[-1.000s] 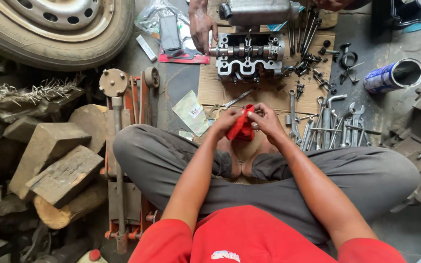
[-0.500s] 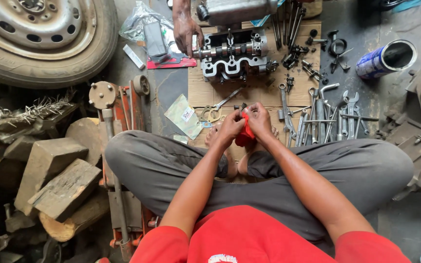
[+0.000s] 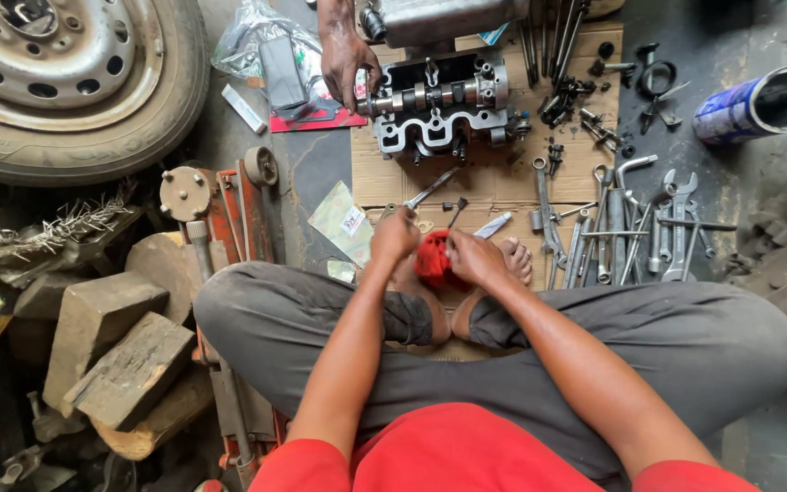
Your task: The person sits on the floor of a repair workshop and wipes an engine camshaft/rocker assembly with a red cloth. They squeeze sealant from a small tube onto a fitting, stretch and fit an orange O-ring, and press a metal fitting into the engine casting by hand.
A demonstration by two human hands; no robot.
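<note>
I sit cross-legged on the floor in grey trousers. My left hand (image 3: 394, 237) and my right hand (image 3: 472, 256) are both closed around a red rag (image 3: 433, 261), held just above my crossed feet. Whether a small part is wrapped inside the rag is hidden. Ahead of me, on a sheet of cardboard (image 3: 485, 173), lies a metal engine cylinder head (image 3: 436, 101). Another person's hand (image 3: 348, 62) rests on its left end.
Several spanners and wrenches (image 3: 626, 228) lie on the cardboard to my right, with loose bolts beyond them. A blue tin can (image 3: 758, 105) lies at the far right. A car wheel (image 3: 66, 77) fills the top left. Wooden blocks (image 3: 111, 337) and an orange jack (image 3: 229, 237) are at my left.
The view has tilted downward, so the cylinder head and wheel sit higher in frame. My hands have stayed together on the red rag, kneading it near my feet.
</note>
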